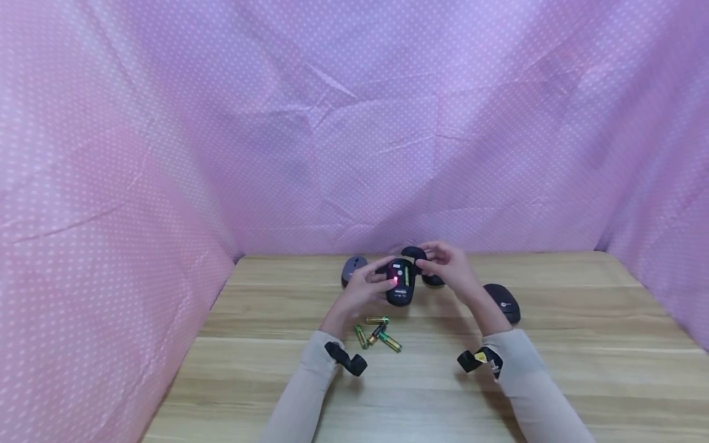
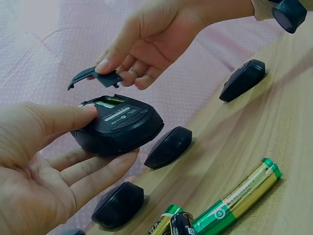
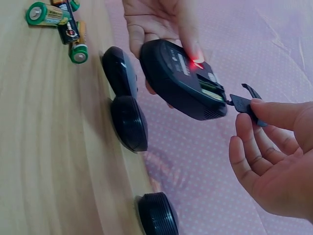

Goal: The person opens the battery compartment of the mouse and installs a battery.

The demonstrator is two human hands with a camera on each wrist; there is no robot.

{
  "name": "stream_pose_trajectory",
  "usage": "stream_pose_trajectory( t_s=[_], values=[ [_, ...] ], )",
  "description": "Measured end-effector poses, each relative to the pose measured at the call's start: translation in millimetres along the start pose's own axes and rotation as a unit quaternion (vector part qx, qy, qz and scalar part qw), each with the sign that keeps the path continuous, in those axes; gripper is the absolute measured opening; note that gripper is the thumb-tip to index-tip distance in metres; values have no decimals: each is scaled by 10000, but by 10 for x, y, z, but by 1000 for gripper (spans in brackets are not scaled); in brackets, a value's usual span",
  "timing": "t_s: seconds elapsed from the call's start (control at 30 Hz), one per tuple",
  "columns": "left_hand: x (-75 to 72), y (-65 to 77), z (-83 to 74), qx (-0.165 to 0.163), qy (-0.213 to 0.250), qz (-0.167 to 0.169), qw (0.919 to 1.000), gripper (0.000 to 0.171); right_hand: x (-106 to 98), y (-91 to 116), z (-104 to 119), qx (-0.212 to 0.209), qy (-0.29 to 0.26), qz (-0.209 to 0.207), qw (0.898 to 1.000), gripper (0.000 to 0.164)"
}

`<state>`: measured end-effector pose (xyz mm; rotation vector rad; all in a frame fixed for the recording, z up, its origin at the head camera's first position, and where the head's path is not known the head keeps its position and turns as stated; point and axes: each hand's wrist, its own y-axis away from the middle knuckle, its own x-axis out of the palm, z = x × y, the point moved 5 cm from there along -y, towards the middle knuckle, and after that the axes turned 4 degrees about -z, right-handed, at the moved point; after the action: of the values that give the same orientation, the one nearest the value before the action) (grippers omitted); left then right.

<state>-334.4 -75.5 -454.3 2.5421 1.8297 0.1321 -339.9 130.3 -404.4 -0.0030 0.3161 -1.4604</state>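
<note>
My left hand (image 1: 359, 290) holds a black computer mouse (image 1: 400, 296) above the table, underside up, thumb across its base. A red light glows by the thumb tip. The mouse's battery compartment is uncovered, and a battery (image 3: 212, 96) lies inside. Between thumb and fingers, my right hand (image 1: 451, 271) pinches the black battery cover (image 2: 108, 78). This thin, curved cover is just off the compartment end of the mouse, and in the left wrist view a small gap shows between them. On the table nearer the body lie several loose green-and-gold batteries (image 1: 390, 342), one of them partly black.
A dark grey mouse (image 1: 352, 268) sits left of the hands. Two black mice, one (image 1: 413, 251) behind and another (image 1: 433, 281) under the right hand, stand near the back edge. Another black mouse (image 1: 504, 303) is by the right wrist. Pink dotted cloth (image 1: 354, 154) hangs behind the table.
</note>
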Motion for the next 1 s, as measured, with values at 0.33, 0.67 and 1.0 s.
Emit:
stream_pose_trajectory(
  t_s=[0.33, 0.67, 1.0],
  values=[
    [45, 38, -34, -23, -86, 191, 9998, 59, 80, 16, -16, -106, -209, -24, 9997, 39],
    [50, 55, -52, 55, -263, 221, 9994, 59, 128, 42, -29, -272, 31, -56, 9996, 38],
    [46, 47, -48, 36, -93, 177, 9998, 60, 149, 49, -25, -311, -94, -88, 9994, 38]
  ],
)
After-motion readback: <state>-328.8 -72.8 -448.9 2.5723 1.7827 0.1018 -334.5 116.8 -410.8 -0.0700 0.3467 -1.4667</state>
